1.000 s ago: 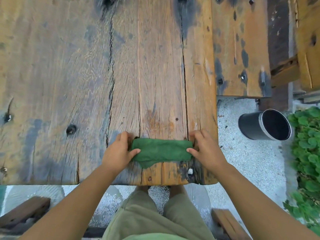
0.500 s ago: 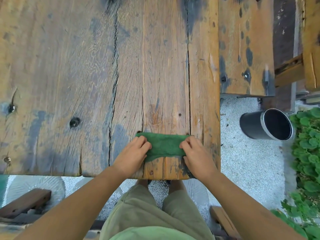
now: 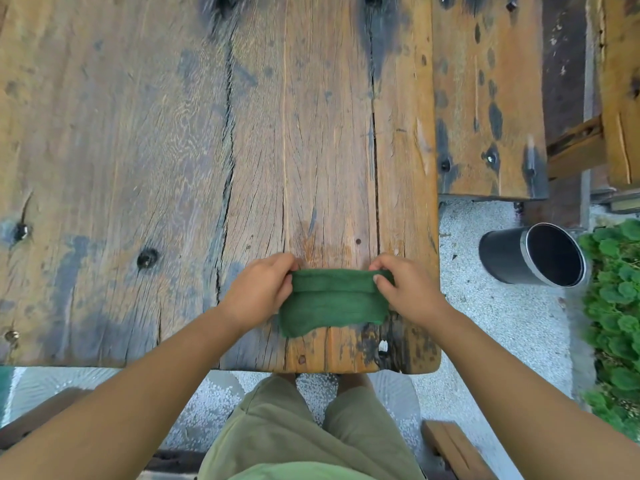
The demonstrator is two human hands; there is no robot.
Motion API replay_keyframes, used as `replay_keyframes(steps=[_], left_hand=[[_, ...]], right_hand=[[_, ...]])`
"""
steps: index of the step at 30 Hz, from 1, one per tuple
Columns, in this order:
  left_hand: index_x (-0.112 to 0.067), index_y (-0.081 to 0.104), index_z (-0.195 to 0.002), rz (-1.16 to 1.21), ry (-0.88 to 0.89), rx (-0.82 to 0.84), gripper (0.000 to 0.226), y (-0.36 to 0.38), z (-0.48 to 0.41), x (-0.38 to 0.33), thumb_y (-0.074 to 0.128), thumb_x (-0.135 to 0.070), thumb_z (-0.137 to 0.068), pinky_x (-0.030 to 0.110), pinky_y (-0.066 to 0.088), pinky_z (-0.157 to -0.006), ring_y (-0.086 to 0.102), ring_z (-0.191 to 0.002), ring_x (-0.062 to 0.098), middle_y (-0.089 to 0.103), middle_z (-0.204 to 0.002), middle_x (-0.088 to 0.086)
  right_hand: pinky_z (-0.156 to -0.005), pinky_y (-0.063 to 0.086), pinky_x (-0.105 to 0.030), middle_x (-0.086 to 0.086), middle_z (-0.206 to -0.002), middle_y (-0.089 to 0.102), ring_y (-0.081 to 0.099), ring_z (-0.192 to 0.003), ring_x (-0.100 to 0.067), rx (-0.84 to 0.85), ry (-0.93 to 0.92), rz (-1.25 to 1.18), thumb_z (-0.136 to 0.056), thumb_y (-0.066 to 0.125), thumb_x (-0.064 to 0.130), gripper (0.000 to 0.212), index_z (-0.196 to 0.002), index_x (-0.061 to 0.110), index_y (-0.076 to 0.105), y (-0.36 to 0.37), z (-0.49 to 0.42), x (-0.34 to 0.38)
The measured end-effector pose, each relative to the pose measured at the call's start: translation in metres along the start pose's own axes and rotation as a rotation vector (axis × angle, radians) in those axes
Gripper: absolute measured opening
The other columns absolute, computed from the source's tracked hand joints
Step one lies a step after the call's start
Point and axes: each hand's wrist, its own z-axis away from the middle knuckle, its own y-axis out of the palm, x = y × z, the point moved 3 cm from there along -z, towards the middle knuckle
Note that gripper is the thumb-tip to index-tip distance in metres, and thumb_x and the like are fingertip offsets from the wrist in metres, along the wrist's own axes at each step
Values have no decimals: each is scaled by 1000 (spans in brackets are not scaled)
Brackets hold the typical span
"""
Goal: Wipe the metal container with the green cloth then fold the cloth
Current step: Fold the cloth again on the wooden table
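Observation:
The green cloth (image 3: pixel 330 304) lies folded near the front edge of the wooden table (image 3: pixel 145 140), its far edge lifted and doubled over. My left hand (image 3: pixel 258 289) pinches the cloth's far left corner. My right hand (image 3: pixel 407 289) pinches the far right corner. The metal container (image 3: pixel 533 254), a dark cylinder with a silver rim, lies on its side on the gravel ground to the right of the table, its open mouth facing right. Neither hand touches it.
A second wooden bench top (image 3: pixel 485 98) sits at the back right. Green plants (image 3: pixel 616 306) grow along the right edge. Low wooden pieces (image 3: pixel 453 448) lie on the ground beside my legs. The table has cracks and dark knots.
Both hands moved from pressing the cloth's ends to gripping its far corners and raised that edge. More of the cloth shows toward the table's front edge.

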Motion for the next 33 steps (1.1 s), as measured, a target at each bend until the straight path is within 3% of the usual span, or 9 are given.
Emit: replay_keyframes(steps=[3, 6, 12, 17, 21, 24, 27, 29, 33], left_hand=[[-9, 59, -106, 71, -107, -14, 10, -6, -27, 10, 52, -8, -99, 39, 54, -80, 65, -95, 25, 68, -111, 6], [-6, 62, -104, 90, -163, -45, 11, -10, -53, 21, 55, -3, -98, 41, 53, -86, 64, -99, 27, 68, -110, 10], [-9, 59, -102, -71, -145, -27, 6, -3, -77, 33, 57, -11, -97, 44, 56, -69, 63, -84, 31, 59, -107, 7], [-10, 53, -102, -83, -287, -173, 14, -15, -70, 41, 63, -18, -95, 42, 53, -59, 58, -74, 28, 50, -104, 6], [1, 62, -105, -203, -1, -117, 21, -4, -46, 15, 69, -3, -86, 44, 57, -64, 61, -85, 31, 60, -106, 15], [1, 59, -129, -297, 152, 90, 50, 22, -29, 6, 75, -14, -85, 49, 53, -99, 54, -126, 37, 54, -140, 21], [-8, 39, -152, -314, 79, 143, 73, 34, -21, 14, 69, -34, -91, 46, 27, -121, 24, -151, 33, 24, -164, 16], [-11, 29, -156, -363, 71, 143, 84, 38, -19, 16, 66, -47, -89, 44, 19, -121, 14, -153, 32, 12, -167, 18], [-19, -8, -160, -428, 66, 241, 105, 47, -24, 17, 52, -67, -88, 41, 5, -124, -17, -153, 30, -23, -166, 13]], right_hand=[[-80, 50, -33, 8, -104, 68, 62, -95, -12, -47, 32, -55, -97, 59, 13, 12, -100, 22, 66, -9, -25, 1], [-86, 52, -38, 2, -108, 69, 63, -98, -18, -94, 88, -47, -96, 62, 12, 10, -102, 17, 67, -15, -49, 0], [-71, 48, -34, 2, -107, 60, 60, -90, -18, -210, 102, 113, -95, 66, 21, 11, -104, 22, 59, -9, -63, -7], [-76, 55, -43, 5, -109, 56, 59, -89, -17, -356, 219, 115, -98, 59, 25, 11, -108, 26, 55, -14, -49, -6], [-66, 53, -29, 2, -110, 55, 55, -85, -11, -352, -12, 225, -94, 63, 14, 21, -114, 18, 58, 7, -24, 28], [-89, 57, -42, -10, -131, 53, 56, -115, -27, -202, -87, 337, -86, 76, 19, 48, -129, 11, 57, 38, -6, 41], [-125, 19, -48, -15, -166, 18, 20, -153, -33, -30, 18, 405, -89, 71, 43, 90, -160, 16, 24, 54, 0, 29], [-126, 1, -47, -7, -171, -6, -1, -157, -26, -10, 44, 427, -90, 65, 52, 100, -163, 24, 2, 53, -3, 19], [-122, -4, -56, -1, -166, -30, -20, -155, -21, 32, 96, 477, -88, 66, 57, 113, -158, 31, -18, 47, -11, 9]])
